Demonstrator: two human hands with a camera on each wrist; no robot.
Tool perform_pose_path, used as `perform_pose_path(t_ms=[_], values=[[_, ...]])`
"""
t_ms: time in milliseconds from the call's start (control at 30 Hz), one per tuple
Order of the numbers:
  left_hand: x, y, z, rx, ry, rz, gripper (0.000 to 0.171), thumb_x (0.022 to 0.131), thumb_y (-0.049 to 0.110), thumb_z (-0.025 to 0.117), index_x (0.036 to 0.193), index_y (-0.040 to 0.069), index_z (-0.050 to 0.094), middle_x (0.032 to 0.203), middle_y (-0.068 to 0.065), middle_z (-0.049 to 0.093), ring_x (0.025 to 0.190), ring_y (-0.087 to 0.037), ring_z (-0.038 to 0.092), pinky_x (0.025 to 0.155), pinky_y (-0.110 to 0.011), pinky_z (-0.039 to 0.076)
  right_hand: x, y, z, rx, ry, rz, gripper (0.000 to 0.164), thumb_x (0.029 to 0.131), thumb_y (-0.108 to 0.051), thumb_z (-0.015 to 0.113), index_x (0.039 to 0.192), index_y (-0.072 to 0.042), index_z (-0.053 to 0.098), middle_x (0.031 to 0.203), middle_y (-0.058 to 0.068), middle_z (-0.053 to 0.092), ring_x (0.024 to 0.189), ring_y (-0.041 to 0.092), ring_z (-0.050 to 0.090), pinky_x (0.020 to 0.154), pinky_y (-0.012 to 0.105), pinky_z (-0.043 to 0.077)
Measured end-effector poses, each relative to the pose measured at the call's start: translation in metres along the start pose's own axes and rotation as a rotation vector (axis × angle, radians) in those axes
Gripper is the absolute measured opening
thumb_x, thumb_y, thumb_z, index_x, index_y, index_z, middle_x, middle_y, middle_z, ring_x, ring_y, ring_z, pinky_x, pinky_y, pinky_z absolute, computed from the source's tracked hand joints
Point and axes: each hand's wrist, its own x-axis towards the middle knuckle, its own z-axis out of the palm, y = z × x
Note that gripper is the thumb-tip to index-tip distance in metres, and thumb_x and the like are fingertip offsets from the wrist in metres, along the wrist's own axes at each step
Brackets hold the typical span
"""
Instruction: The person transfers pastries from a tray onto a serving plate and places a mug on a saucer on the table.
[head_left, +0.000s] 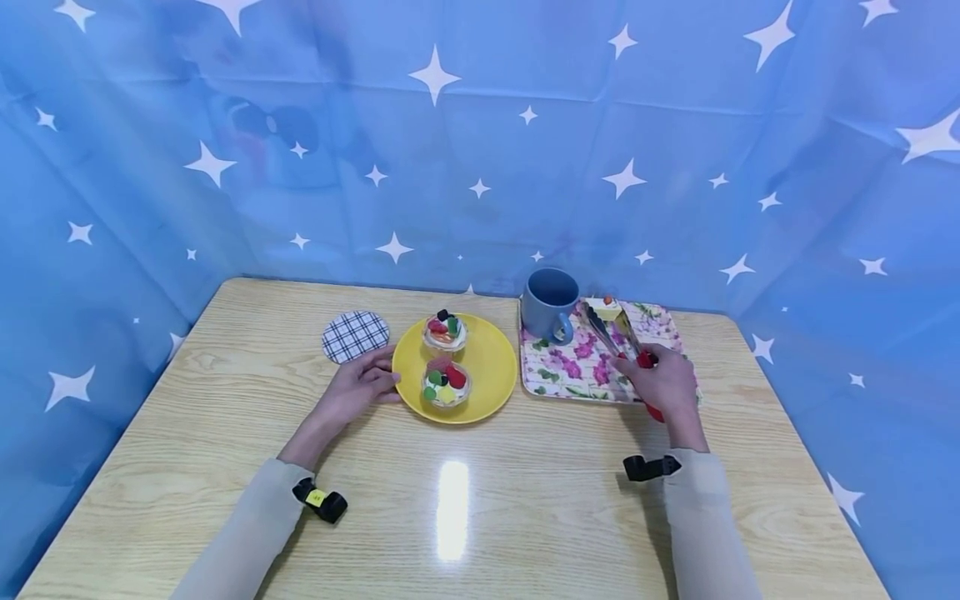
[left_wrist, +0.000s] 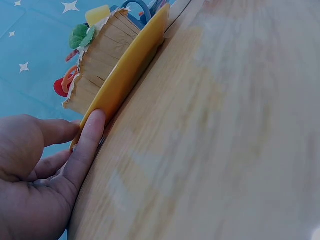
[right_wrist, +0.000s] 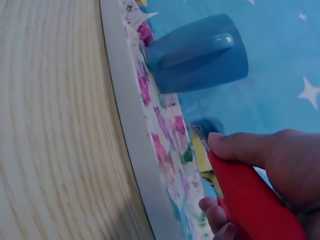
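At the right hand (head_left: 663, 383), red-handled tongs (right_wrist: 252, 200); at the left hand (head_left: 356, 390), a yellow plate (head_left: 495, 367)

Beneath both forearms, a pale table (head_left: 375, 517) with streaky wood grain. Under and ahead of the right hand, a round-cornered tray (head_left: 555, 375), printed with pink and purple flowers and green leaves. On its end nearer the left hand, a smooth blue mug (head_left: 542, 312) with a looped handle. Just beyond the left hand, a flat round coaster (head_left: 356, 337) in dark plaid on white. To the right of the left hand, on the plate, two dessert cups (head_left: 447, 387) topped with white cream and red, green, yellow and black fruit pieces.

Reaches forward and inward with the left arm, pinching the plate's nearest rim close against the tabletop. Extends the right arm almost straight ahead, fingers wrapped round the red handles, thumb along the top.

Ahead of the right hand, over the tray, tongs with metallic arms spread apart. About level with the tips, a cake slice (head_left: 602, 310), pale yellow and white with a small orange-red topping; contact with the tongs too small to tell. Between both hands, the plate, smooth, shallow and circular.
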Motion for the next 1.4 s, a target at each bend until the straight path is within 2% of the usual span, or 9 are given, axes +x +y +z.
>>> perform_pose_path(t_ms=[167,467,633,1400], values=[[-0.001,0.001,-0.001,0.012,-0.003,0.004,0.058,0.103,0.004,0.058,0.157,0.011,0.041,0.128,-0.021,0.056,0.106,-0.016,0.070,0.088,-0.034,0.067,-0.002,0.000,-0.005,0.009,0.009,-0.044,0.078,0.097,-0.048,0.066,0.148,0.008,0.048,0.134,0.035,0.056,0.114,0.048,0.059,0.082,0.054,0.064],[-0.001,0.002,0.000,0.018,0.005,-0.004,0.058,0.102,0.003,0.058,0.157,0.012,0.041,0.127,-0.020,0.056,0.106,-0.016,0.070,0.088,-0.034,0.067,-0.003,0.003,-0.014,0.013,0.011,-0.046,0.081,0.097,-0.052,0.065,0.148,0.007,0.047,0.136,0.036,0.055,0.118,0.049,0.057,0.088,0.058,0.061],[-0.001,0.002,-0.001,0.013,-0.002,-0.006,0.058,0.103,0.004,0.058,0.157,0.012,0.041,0.127,-0.020,0.055,0.106,-0.016,0.070,0.088,-0.033,0.067,-0.004,0.005,-0.019,0.020,0.023,-0.074,0.076,0.098,-0.048,0.066,0.148,0.006,0.048,0.135,0.035,0.056,0.116,0.048,0.059,0.084,0.056,0.063],[-0.002,0.003,0.000,0.013,0.002,-0.019,0.058,0.103,0.003,0.057,0.158,0.012,0.040,0.127,-0.020,0.055,0.107,-0.016,0.070,0.088,-0.033,0.067,-0.016,-0.007,-0.035,0.051,0.036,-0.057,0.084,0.096,-0.056,0.065,0.150,0.005,0.046,0.138,0.034,0.053,0.119,0.048,0.055,0.091,0.060,0.061]])
